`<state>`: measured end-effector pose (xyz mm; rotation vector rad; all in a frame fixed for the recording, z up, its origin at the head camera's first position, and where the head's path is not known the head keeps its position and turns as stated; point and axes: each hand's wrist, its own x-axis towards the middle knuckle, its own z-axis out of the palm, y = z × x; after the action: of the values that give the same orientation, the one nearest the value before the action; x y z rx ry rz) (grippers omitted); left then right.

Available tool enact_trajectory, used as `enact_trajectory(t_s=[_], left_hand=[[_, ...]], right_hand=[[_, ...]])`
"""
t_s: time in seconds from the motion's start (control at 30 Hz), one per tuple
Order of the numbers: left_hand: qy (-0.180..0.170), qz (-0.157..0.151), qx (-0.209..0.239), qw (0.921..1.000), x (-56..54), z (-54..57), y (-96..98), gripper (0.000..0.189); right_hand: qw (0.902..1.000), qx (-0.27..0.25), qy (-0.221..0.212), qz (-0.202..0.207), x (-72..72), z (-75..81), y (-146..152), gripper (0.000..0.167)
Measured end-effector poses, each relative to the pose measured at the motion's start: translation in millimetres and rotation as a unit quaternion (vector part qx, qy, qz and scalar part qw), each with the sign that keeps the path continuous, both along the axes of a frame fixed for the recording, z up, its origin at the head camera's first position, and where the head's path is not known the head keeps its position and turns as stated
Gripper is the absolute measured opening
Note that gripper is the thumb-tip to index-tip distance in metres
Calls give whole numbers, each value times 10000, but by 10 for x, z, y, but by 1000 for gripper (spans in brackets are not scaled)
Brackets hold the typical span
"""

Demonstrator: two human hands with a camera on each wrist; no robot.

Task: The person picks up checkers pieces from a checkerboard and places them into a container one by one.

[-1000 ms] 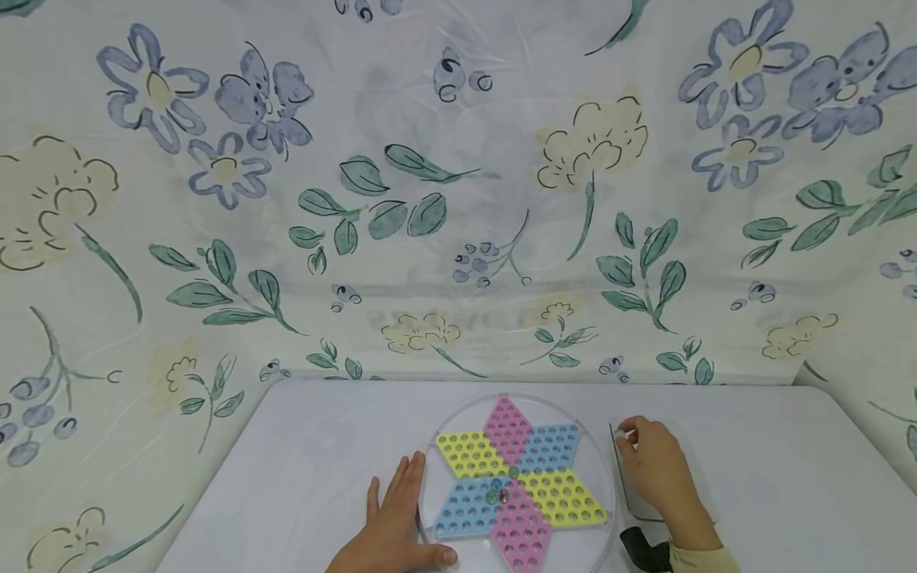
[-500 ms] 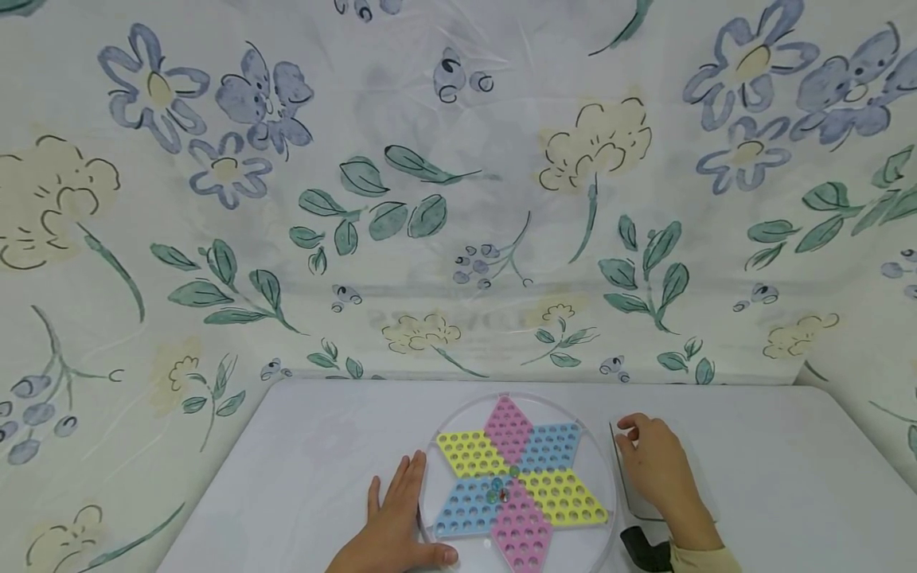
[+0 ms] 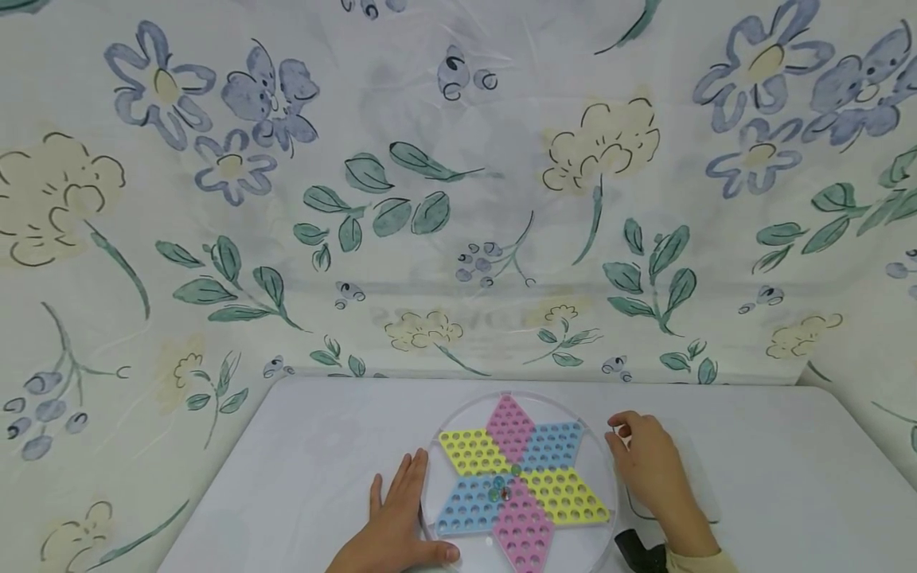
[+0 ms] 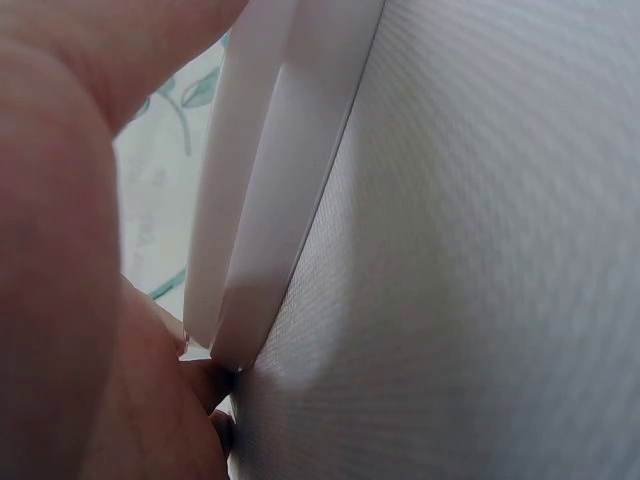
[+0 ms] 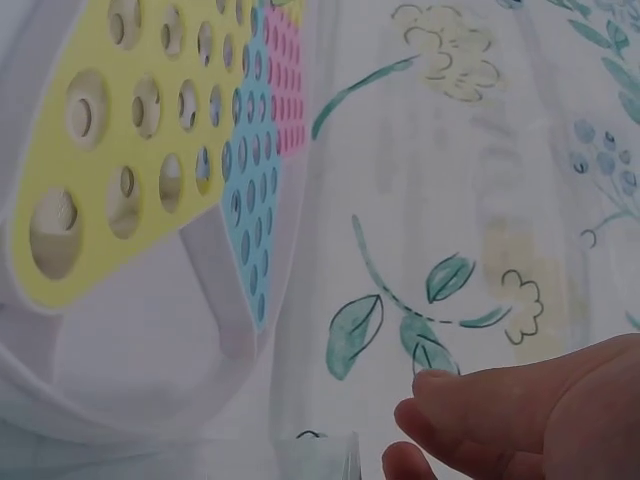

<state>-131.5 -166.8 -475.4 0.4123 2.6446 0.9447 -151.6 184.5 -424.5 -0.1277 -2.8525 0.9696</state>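
A round Chinese checkers board point(image 3: 458, 414) with a pink, blue and yellow six-pointed star lies on the white table. Several glass marbles point(image 3: 505, 493) sit in holes near the star's centre. My left hand point(image 3: 392, 521) rests along the board's left edge, fingers straight, thumb at the front rim; the left wrist view shows it close against the board's white side wall point(image 4: 265, 190). To the right of the board, my right hand point(image 3: 650, 461) is over a clear box point(image 3: 705, 477), with thumb and fingertips at its left edge. I cannot tell whether a marble is between them.
The white table point(image 3: 301, 446) runs back to a hanging floral cloth point(image 3: 501, 199). A black object point(image 3: 641, 551) is by the right wrist, at the front of the table. In the right wrist view, the box's clear corner point(image 5: 320, 460) stands near the board's rim.
My right hand has shifted slightly left towards the board, its fingertips now overlapping the box's left edge. The left hand and the marbles keep their places; the head view has drifted slightly.
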Motion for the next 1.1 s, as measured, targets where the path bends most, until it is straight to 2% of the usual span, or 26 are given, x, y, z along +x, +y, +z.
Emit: enact_trajectory(t_s=[0.43, 0.83, 1.1], left_hand=[[-29, 55, -23, 10000, 1, -1, 6, 138], [-61, -20, 15, 10000, -11, 8, -5, 136], [-164, 23, 32, 9999, -3, 28, -3, 137]], right_hand=[[9999, -79, -73, 6, 15, 33, -137, 25], [9996, -162, -135, 205, 3, 45, -230, 23], [9987, -384, -252, 211, 26, 49, -363, 22]])
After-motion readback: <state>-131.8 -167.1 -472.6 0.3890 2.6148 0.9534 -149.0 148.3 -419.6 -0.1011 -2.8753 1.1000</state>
